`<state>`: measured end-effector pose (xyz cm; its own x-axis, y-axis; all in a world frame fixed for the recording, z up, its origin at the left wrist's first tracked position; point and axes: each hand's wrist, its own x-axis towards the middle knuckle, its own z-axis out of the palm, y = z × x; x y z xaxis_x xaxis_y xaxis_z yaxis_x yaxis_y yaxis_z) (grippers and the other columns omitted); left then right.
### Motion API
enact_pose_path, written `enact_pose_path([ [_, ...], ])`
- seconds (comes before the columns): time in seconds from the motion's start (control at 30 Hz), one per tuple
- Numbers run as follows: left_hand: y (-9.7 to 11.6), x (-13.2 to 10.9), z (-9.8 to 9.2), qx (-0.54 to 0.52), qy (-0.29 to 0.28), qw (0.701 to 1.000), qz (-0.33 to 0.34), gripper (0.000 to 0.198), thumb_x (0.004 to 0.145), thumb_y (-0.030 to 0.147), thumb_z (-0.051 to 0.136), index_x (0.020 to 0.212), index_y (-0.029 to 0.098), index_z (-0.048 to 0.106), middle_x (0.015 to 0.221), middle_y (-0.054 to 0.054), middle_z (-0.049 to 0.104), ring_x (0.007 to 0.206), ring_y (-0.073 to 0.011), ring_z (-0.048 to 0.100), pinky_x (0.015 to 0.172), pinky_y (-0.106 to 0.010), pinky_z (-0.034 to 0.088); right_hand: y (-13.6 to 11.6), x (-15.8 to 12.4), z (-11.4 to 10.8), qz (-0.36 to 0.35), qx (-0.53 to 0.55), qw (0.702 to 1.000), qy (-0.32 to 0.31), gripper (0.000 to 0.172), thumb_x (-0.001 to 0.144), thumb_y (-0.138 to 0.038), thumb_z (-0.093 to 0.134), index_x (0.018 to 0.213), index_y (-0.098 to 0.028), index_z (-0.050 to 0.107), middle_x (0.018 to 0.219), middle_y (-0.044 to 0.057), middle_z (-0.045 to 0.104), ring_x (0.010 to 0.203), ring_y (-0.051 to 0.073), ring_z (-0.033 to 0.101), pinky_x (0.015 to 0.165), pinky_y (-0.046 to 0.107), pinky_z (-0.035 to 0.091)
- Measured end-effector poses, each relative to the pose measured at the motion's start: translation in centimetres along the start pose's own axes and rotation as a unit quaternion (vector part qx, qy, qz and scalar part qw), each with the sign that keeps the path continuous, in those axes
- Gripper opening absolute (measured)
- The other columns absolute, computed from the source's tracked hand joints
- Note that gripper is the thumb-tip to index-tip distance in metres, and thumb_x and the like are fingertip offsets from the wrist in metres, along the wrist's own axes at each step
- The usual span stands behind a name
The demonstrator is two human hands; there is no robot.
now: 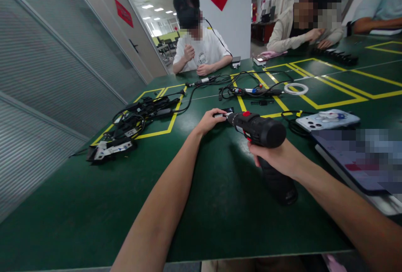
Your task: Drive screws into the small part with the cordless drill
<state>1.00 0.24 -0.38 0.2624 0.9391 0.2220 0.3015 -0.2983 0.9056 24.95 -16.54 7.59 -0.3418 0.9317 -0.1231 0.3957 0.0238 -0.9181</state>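
My right hand (276, 155) is wrapped round the handle of a black cordless drill (256, 129) with red details, its battery base hanging just above the table. The drill points forward and to the left, its chuck close to my left fingertips. My left hand (210, 121) rests on the table with fingers closed at a small dark piece (229, 110). The drill's nose and my fingers partly cover that piece, so its kind is not clear. Whether the drill tip touches it I cannot tell.
On the green table (132, 213), a heap of black cables (144, 115) lies left. More cables and a white tubing coil (295, 89) lie ahead. A phone (328, 120) and a tablet (354, 159) are at right. People sit across the table.
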Motion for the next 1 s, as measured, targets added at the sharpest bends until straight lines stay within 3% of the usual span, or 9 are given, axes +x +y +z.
enact_pose_path([
  [0.17,-0.09,0.03,-0.06,-0.005,0.0,1.0,-0.002,0.034,0.063,0.032,0.072,0.093,0.018,0.069,0.102,-0.006,0.068,0.096,-0.0195,0.058,0.094,-0.036,0.04,0.32,0.07,-0.02,-0.006,0.0,1.0,-0.006,0.011,0.076,-0.025,0.055,0.068,-0.018,0.058,0.055,0.001,0.063,0.053,0.015,0.06,0.057,0.029,0.044],
  [1.0,-0.09,0.07,-0.04,0.002,0.0,1.0,-0.007,0.032,0.064,0.031,0.071,0.094,0.018,0.069,0.099,-0.005,0.068,0.095,-0.0193,0.059,0.094,-0.036,0.041,0.02,-0.08,-0.06,-0.006,-0.003,1.0,-0.002,0.008,0.075,-0.024,0.055,0.07,-0.018,0.058,0.053,0.001,0.061,0.053,0.016,0.059,0.055,0.029,0.043],
])
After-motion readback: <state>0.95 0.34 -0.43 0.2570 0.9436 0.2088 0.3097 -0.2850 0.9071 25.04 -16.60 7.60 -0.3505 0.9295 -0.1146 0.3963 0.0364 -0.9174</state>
